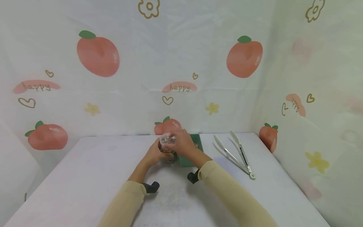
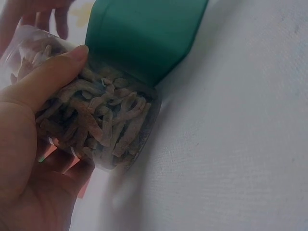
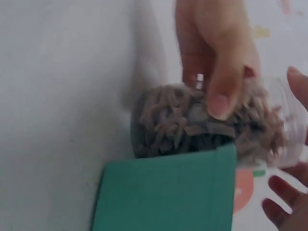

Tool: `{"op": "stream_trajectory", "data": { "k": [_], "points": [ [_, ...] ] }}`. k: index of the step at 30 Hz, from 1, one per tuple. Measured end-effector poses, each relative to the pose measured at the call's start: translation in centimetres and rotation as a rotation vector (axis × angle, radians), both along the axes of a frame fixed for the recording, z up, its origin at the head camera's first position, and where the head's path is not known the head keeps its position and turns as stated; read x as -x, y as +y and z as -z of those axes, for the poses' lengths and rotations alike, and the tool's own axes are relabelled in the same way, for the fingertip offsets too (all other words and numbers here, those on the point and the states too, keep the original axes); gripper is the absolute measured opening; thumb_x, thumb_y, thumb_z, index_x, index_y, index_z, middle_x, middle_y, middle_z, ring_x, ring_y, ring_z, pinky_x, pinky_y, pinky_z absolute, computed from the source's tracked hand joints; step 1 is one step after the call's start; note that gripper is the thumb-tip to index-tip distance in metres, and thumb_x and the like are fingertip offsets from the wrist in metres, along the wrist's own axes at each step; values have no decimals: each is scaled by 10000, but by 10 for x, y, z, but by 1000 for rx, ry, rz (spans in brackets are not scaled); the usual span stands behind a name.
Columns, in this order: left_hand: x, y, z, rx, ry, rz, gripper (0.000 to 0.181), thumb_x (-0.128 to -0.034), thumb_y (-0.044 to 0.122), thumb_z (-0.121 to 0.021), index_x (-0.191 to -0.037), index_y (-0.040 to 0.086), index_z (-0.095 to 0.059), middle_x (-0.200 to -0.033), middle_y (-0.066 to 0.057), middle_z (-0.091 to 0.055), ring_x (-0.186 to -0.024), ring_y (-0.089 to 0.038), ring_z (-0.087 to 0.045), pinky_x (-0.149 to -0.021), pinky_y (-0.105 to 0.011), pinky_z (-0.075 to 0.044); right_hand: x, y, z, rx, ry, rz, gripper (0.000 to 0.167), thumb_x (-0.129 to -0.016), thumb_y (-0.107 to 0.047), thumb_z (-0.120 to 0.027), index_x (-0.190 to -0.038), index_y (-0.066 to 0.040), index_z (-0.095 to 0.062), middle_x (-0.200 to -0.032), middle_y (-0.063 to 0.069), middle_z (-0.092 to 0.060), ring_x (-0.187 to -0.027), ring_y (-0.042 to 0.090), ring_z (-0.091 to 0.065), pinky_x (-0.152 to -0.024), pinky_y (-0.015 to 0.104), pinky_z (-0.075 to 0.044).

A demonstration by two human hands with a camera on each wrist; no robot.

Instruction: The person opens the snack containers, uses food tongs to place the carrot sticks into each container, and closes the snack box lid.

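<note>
A clear plastic jar (image 2: 106, 115) of brownish dried strips stands on the table, its base beside a green box (image 2: 144, 33). My left hand (image 1: 155, 154) grips the jar round its side, thumb across the front in the left wrist view. My right hand (image 1: 182, 143) is at the jar's top, its fingers spread about the rim. In the right wrist view the right hand (image 3: 293, 192) shows at the right edge, a finger close to the jar's upper end. Whether those fingers press on the rim is unclear.
White-tipped metal tongs (image 1: 238, 157) lie spread on the right of the white table (image 1: 85, 176). Small brownish bits (image 1: 196, 145) show at the green box, partly hidden by the right hand. A fruit-printed cloth (image 1: 181, 63) rises behind the table.
</note>
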State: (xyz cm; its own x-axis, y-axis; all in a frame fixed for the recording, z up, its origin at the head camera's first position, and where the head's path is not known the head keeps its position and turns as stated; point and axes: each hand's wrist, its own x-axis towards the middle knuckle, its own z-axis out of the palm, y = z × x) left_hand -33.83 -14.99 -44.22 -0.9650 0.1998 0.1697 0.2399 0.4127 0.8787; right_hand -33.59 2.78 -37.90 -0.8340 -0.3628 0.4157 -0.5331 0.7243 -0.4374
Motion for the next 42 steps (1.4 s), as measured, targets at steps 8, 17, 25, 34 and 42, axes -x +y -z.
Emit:
{"op": "stream_trajectory", "data": {
  "k": [8, 17, 25, 34, 42],
  "points": [
    [-2, 1, -1, 2, 8, -9, 782, -693, 229, -885, -1326, 105, -442, -1227, -78, -567, -1112, -251, -534, -938, -442, -436, 12, 19, -5, 15, -171, -318, 474, -907, -280, -701, -1342, -123, -593, -1425, 66, -496, -1326, 279, -394, -1032, 445, -376],
    [-1, 2, -1, 6, 37, 12, 746, -698, 223, -884, -1285, 79, -449, -1191, -93, -570, -1077, -254, -545, -904, -428, -452, 17, 26, -7, -27, -190, -456, 516, -923, -179, -670, -1404, -66, -518, -1513, 138, -368, -1395, 302, -316, -1085, 455, -321],
    [-2, 2, -2, -8, 23, 17, 747, -695, 208, -888, -1289, 99, -449, -1203, -66, -569, -1098, -236, -538, -920, -422, -442, 13, 17, -7, -33, -81, -278, 458, -857, -288, -759, -1275, -131, -657, -1406, 138, -470, -1245, 305, -444, -971, 452, -423],
    [-1, 1, 1, 7, 27, 23, 742, -698, 252, -893, -1282, 109, -458, -1216, -55, -579, -1089, -221, -555, -909, -419, -462, 10, 3, 0, -98, 45, -67, 444, -756, -493, -802, -1063, -184, -717, -1511, 114, -341, -1147, 278, -480, -937, 452, -425],
    [-1, 1, 0, 1, 20, 26, 751, -697, 226, -896, -1291, 114, -450, -1235, -52, -584, -1087, -214, -565, -898, -406, -479, 10, -3, -2, -68, 9, -50, 482, -745, -512, -804, -1070, -177, -680, -1441, 65, -433, -1187, 279, -483, -943, 482, -420]
  ]
}}
